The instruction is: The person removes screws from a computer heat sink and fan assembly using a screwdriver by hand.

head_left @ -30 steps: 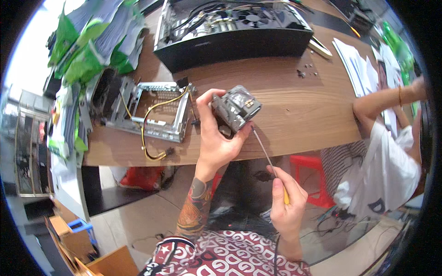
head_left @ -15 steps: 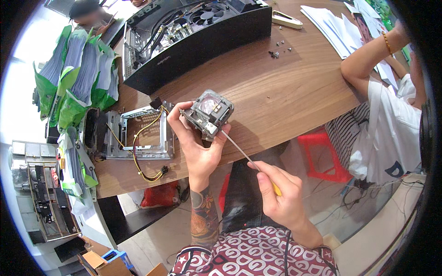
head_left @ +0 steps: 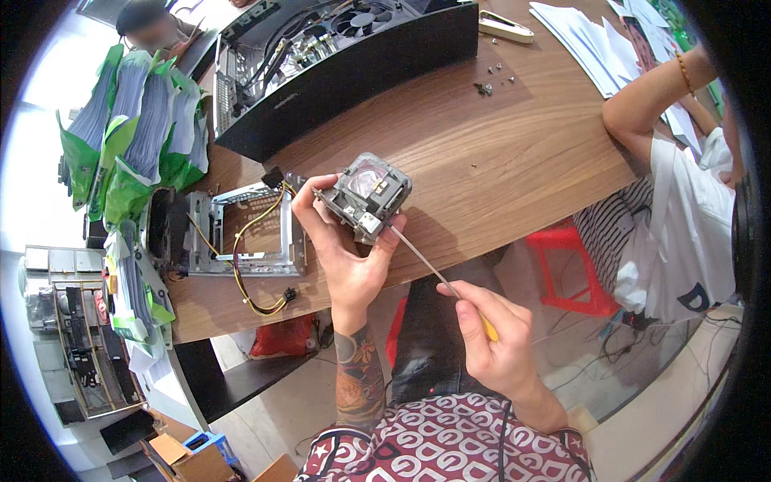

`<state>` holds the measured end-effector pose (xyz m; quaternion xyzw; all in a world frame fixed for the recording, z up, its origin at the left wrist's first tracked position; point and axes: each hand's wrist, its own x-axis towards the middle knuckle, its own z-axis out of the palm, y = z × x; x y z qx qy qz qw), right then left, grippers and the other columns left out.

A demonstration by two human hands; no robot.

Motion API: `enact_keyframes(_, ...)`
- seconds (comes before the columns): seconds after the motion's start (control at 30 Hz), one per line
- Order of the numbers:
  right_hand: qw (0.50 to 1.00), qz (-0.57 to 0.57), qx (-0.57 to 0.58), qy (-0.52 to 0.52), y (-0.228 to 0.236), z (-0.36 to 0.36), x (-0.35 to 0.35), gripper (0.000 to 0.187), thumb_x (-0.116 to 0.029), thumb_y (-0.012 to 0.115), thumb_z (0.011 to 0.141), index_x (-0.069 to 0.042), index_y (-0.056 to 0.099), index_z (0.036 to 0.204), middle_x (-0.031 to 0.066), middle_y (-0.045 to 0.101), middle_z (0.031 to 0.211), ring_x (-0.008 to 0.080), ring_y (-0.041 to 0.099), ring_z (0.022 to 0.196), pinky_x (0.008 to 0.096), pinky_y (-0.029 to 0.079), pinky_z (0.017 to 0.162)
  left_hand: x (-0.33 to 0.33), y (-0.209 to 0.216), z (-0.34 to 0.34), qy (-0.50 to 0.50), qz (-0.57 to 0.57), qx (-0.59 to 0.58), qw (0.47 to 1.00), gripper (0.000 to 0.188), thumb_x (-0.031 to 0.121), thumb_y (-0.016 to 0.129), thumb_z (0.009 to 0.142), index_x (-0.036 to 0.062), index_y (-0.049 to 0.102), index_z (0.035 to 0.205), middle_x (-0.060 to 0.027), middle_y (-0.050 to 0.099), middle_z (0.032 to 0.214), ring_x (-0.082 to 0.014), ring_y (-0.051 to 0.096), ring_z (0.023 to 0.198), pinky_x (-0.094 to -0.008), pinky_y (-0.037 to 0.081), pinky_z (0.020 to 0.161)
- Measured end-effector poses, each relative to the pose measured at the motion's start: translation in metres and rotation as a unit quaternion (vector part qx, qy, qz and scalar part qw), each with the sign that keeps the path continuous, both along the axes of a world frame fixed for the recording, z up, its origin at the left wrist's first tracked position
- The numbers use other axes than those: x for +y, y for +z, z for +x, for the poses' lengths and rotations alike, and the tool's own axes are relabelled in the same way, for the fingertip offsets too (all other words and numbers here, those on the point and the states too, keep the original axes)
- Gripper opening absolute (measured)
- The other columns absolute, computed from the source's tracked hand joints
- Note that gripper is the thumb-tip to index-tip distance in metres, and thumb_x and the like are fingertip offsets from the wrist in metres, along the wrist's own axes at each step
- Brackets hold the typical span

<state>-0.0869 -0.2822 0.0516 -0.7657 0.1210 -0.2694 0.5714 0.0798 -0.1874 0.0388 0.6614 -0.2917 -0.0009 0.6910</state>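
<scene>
My left hand (head_left: pixel 353 277) is closed around a small grey, boxy computer part (head_left: pixel 389 193) with a round, clear-looking middle and a metal bracket along its near side. It holds the part tilted above the table's near edge, thumb and fingers on opposite sides. In my right hand (head_left: pixel 502 345) is a screwdriver (head_left: pixel 422 259) with a yellow handle and a long thin metal shaft. The shaft slants up to the part's near right corner, close by my left thumb. Whether the tip sits in a screw, I cannot tell.
Left of my hands lies a metal frame (head_left: pixel 295 249) with a yellow-and-black cable (head_left: pixel 235 269). Beyond stands an opened black computer case (head_left: pixel 345 92). Loose screws (head_left: pixel 483 89) lie on the wooden table (head_left: pixel 514 169). Green-wrapped paper stacks (head_left: pixel 132 120) are at left; a person's arm (head_left: pixel 654 96) rests at right.
Both hands keep their grip on the part and the screwdriver. The view has shifted slightly; the screwdriver stays against the part's corner, with little visible movement.
</scene>
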Motion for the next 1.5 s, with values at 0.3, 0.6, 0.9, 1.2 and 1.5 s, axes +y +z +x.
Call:
enact_keyframes(0.3,1.0,0.01,0.002,0.006,-0.001,0.0,-0.002,0.02,-0.001,0.06,0.092,0.006,0.064,0.11,0.0179,0.072,0.094,0.028,0.071,0.076,0.033,0.055,0.066,0.002,0.001,-0.001,0.003,0.024,0.001,1.0,0.077,0.009,0.082,0.079,0.0098,0.028,0.133,-0.0112,0.046,0.118,-0.0183,0.057,0.106,-0.0296,0.051,0.088)
enact_keyframes(0.6,1.0,0.007,0.023,0.012,0.0,-0.001,-0.003,0.022,0.0,0.059,0.092,0.005,0.065,0.112,0.0165,0.072,0.093,0.0217,0.068,0.07,0.0299,0.052,0.062,0.001,-0.001,0.0,0.005,0.024,-0.012,1.0,0.077,0.009,0.082,0.078,0.0107,0.028,0.134,-0.0106,0.044,0.121,-0.0188,0.057,0.107,-0.0296,0.051,0.088)
enact_keyframes(0.9,0.978,-0.202,0.017,-0.051,0.007,0.0,-0.007,0.033,-0.004,0.073,0.08,-0.003,0.071,0.113,0.005,0.045,0.062,0.0204,0.05,0.048,0.0339,0.043,0.046,0.003,-0.001,0.002,0.007,0.022,-0.002,1.0,0.077,0.01,0.084,0.077,0.0108,0.03,0.133,-0.0105,0.047,0.119,-0.0191,0.058,0.106,-0.0301,0.052,0.088)
enact_keyframes(1.2,0.999,-0.04,0.029,-0.024,0.013,0.004,-0.006,0.021,-0.001,0.068,0.085,0.002,0.071,0.105,0.0108,0.062,0.068,0.0234,0.06,0.055,0.0333,0.048,0.052,0.002,0.0,0.0,0.003,0.0,0.028,1.0,0.076,0.002,0.082,0.074,0.0103,0.033,0.131,-0.0105,0.048,0.119,-0.0193,0.058,0.107,-0.0308,0.052,0.089)
enact_keyframes(1.5,0.98,0.174,0.096,0.023,0.03,0.009,-0.011,0.018,-0.007,0.058,0.096,0.005,0.07,0.101,0.0076,0.072,0.081,0.0086,0.063,0.07,0.022,0.048,0.063,-0.001,0.006,0.01,-0.038,-0.036,0.074,0.996,0.072,-0.007,0.078,0.07,0.0108,0.037,0.127,-0.0065,0.052,0.113,-0.0165,0.059,0.103,-0.0289,0.052,0.085)
